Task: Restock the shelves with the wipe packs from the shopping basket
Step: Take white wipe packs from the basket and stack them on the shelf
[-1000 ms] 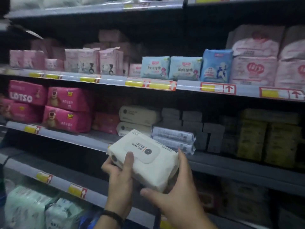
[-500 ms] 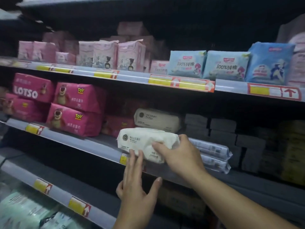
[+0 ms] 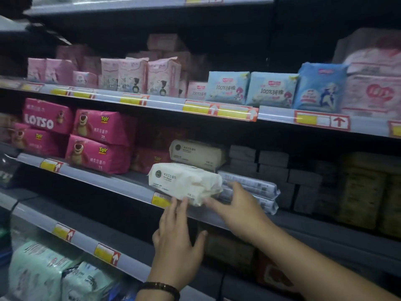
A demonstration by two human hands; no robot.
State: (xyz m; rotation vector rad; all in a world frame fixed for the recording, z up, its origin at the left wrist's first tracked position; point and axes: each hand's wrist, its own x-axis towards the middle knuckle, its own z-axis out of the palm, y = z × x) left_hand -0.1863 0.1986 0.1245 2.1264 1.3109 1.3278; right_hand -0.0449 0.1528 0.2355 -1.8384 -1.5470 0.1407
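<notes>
Left hand (image 3: 175, 244) sits nearest, just below the cream wipe pack (image 3: 184, 184), fingers spread, tips brushing its lower edge. Right hand (image 3: 236, 211) reaches to the pack's right end, fingers apart. The pack rests on the shelf (image 3: 121, 183) lip; another cream pack (image 3: 196, 153) lies behind.

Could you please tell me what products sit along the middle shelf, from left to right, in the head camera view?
Pink Lotso packs → cream wipe pack at the shelf edge, left hand and right hand on it → clear-wrapped flat packs → grey boxes → yellow packs.
</notes>
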